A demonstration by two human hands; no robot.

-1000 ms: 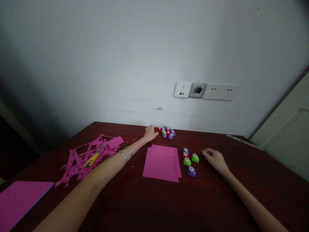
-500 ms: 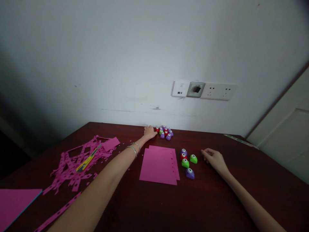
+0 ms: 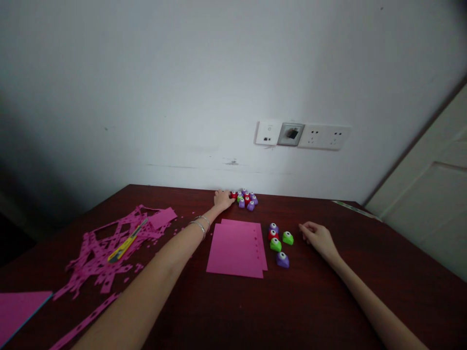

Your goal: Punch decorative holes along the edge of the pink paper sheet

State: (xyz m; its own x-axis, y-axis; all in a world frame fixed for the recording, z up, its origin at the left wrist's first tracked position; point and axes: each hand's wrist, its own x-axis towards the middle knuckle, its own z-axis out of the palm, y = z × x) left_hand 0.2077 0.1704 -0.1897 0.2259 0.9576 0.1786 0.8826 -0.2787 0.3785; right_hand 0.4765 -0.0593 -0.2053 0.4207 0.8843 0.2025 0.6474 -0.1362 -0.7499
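At the far edge of the table, my left hand [image 3: 222, 200] curls beside a cluster of small craft punches [image 3: 247, 198] in red, green and purple with white round buttons. Its thumb side is against the leftmost red punch [image 3: 233, 195]; the other fingers are mostly hidden, and whatever they grip is out of sight. My right hand [image 3: 319, 238] rests on the table, fingers bent together, with nothing visible in them. Just left of it is a green punch [image 3: 288, 237]. Another green punch [image 3: 276, 244], a red one [image 3: 273, 235] and purple ones [image 3: 282, 259] stand nearby.
Overlapping pink sheets [image 3: 233, 250] lie mid-table, the lower one punched along its right edge. At left, a yellow utility knife [image 3: 126, 244] lies on punched pink scraps [image 3: 93, 253]. A pink sheet [image 3: 18, 311] is front left, a ruler-like strip [image 3: 357, 210] back right.
The whole view has shifted slightly left. My left hand stays at the cluster, its thumb side a little closer to the red punch. My right hand has barely moved.
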